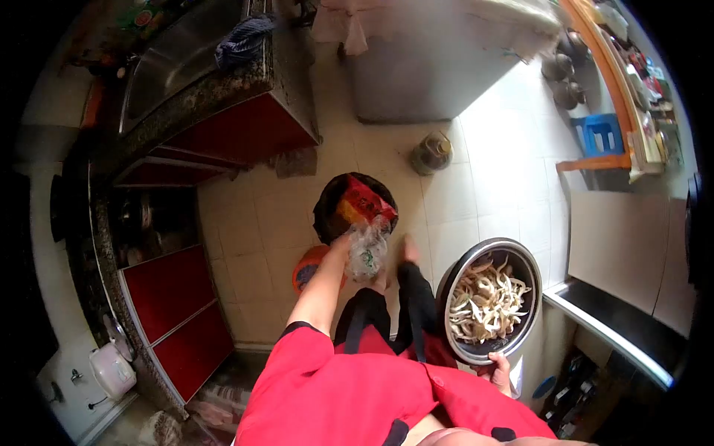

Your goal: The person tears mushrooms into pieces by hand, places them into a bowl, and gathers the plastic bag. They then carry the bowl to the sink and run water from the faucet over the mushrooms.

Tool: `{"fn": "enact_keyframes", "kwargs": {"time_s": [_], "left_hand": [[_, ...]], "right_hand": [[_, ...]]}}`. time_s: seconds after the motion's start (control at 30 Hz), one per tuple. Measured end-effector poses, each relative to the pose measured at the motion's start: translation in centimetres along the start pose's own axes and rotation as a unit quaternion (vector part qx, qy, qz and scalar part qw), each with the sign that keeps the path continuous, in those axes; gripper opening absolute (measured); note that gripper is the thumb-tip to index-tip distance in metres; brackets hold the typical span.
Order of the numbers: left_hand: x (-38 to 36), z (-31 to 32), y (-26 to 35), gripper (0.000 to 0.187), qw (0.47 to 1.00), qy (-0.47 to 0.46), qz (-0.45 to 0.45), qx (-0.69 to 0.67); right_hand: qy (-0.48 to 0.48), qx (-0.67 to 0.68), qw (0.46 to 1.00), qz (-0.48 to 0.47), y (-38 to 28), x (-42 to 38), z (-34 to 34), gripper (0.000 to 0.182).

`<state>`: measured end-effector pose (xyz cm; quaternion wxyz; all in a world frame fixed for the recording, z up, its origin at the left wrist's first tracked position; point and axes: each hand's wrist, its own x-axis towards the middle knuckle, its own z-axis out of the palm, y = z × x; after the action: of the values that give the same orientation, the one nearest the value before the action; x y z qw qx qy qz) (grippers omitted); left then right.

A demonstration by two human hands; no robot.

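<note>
My left hand (pixel 346 239) reaches down over a black-lined trash bin (pixel 324 221) and is closed on a crumpled clear plastic bag (pixel 367 253). The bag partly hides its fingers. A red and yellow packet (pixel 364 202) lies in the mouth of the bin. My right hand (pixel 497 373) grips the near rim of a dark round basin (pixel 532 276), held at my right side. Pale curved strips (pixel 488 303), resembling torn oyster mushrooms, fill much of the basin.
An orange bucket (pixel 306 266) stands beside the bin. A large bottle (pixel 431 153) is on the tiled floor ahead. Red cabinets (pixel 169 297) with a sink (pixel 178 63) line the left. A blue stool (pixel 601 134) and wooden shelf (pixel 628 104) are at far right.
</note>
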<state>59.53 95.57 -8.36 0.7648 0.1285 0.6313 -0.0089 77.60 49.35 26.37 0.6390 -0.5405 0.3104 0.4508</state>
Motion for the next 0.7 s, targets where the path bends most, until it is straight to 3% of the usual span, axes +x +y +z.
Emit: {"fn": "enact_keyframes", "kwargs": {"time_s": [0.07,0.13,0.17,0.3,0.4,0.5,0.6,0.7], "left_hand": [[1.3,3.2,3.0,0.055,0.999,-0.042,0.032,0.007],[3.4,5.3,2.9,0.063,0.993,0.058,0.073,0.066],[-1.7,9.0,5.5,0.067,0.985,0.072,0.057,0.148],[8.6,11.1,8.4,0.080,0.973,0.081,0.065,0.205],[6.4,13.4,5.2,0.078,0.946,0.110,0.043,0.300],[6.4,13.5,0.7,0.079,0.947,0.087,0.051,0.304],[-0.1,14.2,0.5,0.080,0.952,0.112,0.086,0.270],[-10.9,12.9,2.9,0.077,0.948,0.003,0.138,0.287]], "right_hand": [[-0.009,-0.028,0.999,-0.014,-1.7,2.1,2.4,0.036],[-0.024,-0.021,0.999,0.010,-1.9,3.6,2.0,0.034],[-0.011,-0.050,0.998,0.027,-2.5,4.7,1.8,0.032],[-0.043,-0.048,0.998,0.000,-5.8,10.3,10.6,0.028],[-0.061,-0.088,0.994,0.004,-8.1,7.7,12.0,0.044],[-0.078,-0.134,0.988,0.000,-8.9,8.2,11.0,0.049],[-0.116,-0.160,0.980,-0.007,-12.5,8.0,14.1,0.051],[-0.191,-0.205,0.960,-0.020,-15.1,7.7,16.2,0.054]]}}
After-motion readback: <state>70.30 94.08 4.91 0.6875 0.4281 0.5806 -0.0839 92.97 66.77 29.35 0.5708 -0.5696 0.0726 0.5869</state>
